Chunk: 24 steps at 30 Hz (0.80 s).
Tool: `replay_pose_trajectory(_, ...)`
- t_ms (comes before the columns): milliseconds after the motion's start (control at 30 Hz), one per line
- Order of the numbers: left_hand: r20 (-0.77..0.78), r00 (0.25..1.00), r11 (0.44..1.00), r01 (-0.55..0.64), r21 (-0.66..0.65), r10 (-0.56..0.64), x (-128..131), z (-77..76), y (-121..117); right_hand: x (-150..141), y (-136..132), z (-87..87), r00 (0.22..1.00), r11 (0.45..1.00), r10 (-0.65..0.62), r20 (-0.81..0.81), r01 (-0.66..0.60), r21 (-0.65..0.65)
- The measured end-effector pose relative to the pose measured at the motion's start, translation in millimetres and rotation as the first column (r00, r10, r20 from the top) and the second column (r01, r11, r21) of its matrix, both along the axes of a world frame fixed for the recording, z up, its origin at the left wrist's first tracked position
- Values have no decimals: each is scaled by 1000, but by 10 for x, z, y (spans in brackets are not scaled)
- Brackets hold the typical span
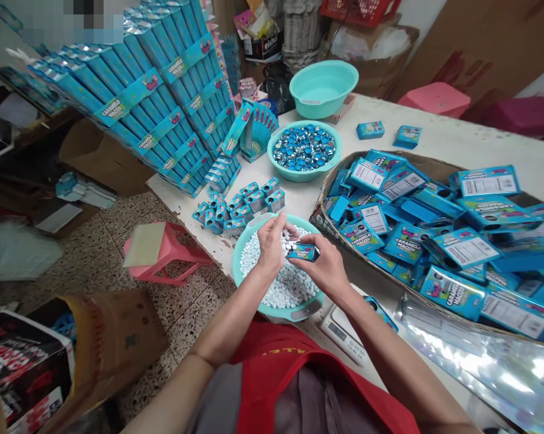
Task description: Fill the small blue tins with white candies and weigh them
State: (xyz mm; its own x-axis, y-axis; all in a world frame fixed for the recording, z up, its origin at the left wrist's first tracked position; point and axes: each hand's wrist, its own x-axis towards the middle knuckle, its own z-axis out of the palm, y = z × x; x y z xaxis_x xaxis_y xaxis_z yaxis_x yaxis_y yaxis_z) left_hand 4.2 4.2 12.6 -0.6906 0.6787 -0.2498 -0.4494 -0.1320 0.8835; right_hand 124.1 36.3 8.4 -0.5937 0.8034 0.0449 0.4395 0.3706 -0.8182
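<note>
From where I stand, both forearms slant up from the bottom of the frame and bring the hands together just right of centre, above a bowl of white sweets. The left forearm comes from the lower left, its wrist bent a little, and the left hand is half curled, thumb uppermost, with some sweets held at its inner side; how many, I can't tell. The right forearm runs in from the lower right, and the right hand pinches a small blue box lengthwise, fingers along the upper edge and thumb beneath. The box lies nearly level over the bowl, its left end close against the sweets in the other hand. Just below the right wrist, a white scale sits partly hidden by that arm. Above and left of the bowl stands a cluster of little boxes, and above it, near the upper middle, is a basin of shiny blue caps. A carton heaped with blue packs fills the right side, while display trays tower at the upper left.
</note>
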Motion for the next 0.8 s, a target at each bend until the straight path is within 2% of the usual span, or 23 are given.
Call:
replay_pose_trajectory(300, 31, 999, 1000, 25, -5, -24, 57, 65, 23, 11, -10, 6, 1000, 999, -5, -26, 4, -38)
replay_pose_trajectory(467, 7, 997, 996, 77, 43, -77, 79, 123, -12, 21, -15, 36, 997, 998, -54, -61, 52, -35)
replay_pose_trajectory(633, 53, 997, 996, 60, 67, -64, 52, 170, -23, 52, -63, 51, 990, 995, -92, -107, 86, -52)
replay_pose_trajectory(800, 49, 990, 986, 126, 107, -132, 50, 234, -59, 74, -89, 19, 984, 990, -125, -130, 115, -80)
